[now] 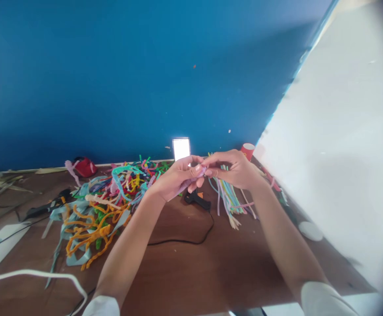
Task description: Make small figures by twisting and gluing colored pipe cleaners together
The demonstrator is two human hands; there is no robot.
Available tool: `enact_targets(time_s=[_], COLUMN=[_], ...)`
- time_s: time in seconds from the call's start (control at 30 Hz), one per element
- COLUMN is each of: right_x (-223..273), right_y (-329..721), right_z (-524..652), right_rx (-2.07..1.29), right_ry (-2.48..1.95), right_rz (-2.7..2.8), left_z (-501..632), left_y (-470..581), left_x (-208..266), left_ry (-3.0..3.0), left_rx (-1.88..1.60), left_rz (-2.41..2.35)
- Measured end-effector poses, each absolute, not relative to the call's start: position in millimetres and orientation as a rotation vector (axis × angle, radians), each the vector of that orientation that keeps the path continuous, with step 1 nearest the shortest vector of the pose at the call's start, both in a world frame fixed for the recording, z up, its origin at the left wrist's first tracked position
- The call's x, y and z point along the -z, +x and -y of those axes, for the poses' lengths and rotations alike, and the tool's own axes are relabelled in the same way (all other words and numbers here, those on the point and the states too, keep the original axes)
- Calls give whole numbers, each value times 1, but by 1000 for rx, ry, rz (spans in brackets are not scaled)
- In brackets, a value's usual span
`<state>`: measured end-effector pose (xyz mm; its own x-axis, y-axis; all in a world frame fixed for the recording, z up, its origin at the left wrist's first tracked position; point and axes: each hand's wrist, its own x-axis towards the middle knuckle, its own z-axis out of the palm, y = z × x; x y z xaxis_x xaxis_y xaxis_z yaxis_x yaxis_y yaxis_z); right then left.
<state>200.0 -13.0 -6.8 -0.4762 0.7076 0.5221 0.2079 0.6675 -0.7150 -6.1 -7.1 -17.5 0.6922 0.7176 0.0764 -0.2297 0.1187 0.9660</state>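
Note:
Between both hands, above the middle of the table, is a light purple pipe cleaner (198,173), bent into a small bundle at the fingertips. My left hand (178,175) is closed on it, and a pale purple length runs down below the palm. The thumb and fingers of my right hand (232,169) pinch its other side. Just below the hands a black glue gun (197,200) lies on the table, its cable curling toward the front. Fingers cover most of the purple piece, so its exact shape is hidden.
Left of the hands spreads a tangled heap of colourful pipe cleaners (125,184). Pastel pipe cleaners (229,199) lie in a bunch at right. A lit phone screen (181,148) leans at the blue wall, with a red cup (247,151) to its right. A white cable (46,274) crosses front left.

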Motion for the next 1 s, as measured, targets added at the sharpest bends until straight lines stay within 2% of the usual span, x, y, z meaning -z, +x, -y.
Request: enact_targets(time_s=[0.2, 0.37, 0.5, 0.67, 0.8, 1.0], right_x=[6, 7, 9, 13, 15, 12], right_y=[191, 188, 187, 190, 196, 195], right_z=[18, 16, 13, 10, 5, 9], right_rx=[-780, -627, -597, -494, -427, -569], right_ry=[-679, -780, -834, -819, -724, -507], right_rz=[1991, 1840, 1749, 1816, 1830, 1885], left_z=[10, 13, 15, 19, 23, 21], left_y=[1, 7, 8, 5, 6, 0], left_x=[19, 19, 19, 14, 8, 13], left_ry=[1333, 1746, 2007, 2048, 1972, 1539], left_rx=[-867, -1248, -1353, -1249, -1058, -785], left_rz=[-434, -736, -924, -981, -789, -535])
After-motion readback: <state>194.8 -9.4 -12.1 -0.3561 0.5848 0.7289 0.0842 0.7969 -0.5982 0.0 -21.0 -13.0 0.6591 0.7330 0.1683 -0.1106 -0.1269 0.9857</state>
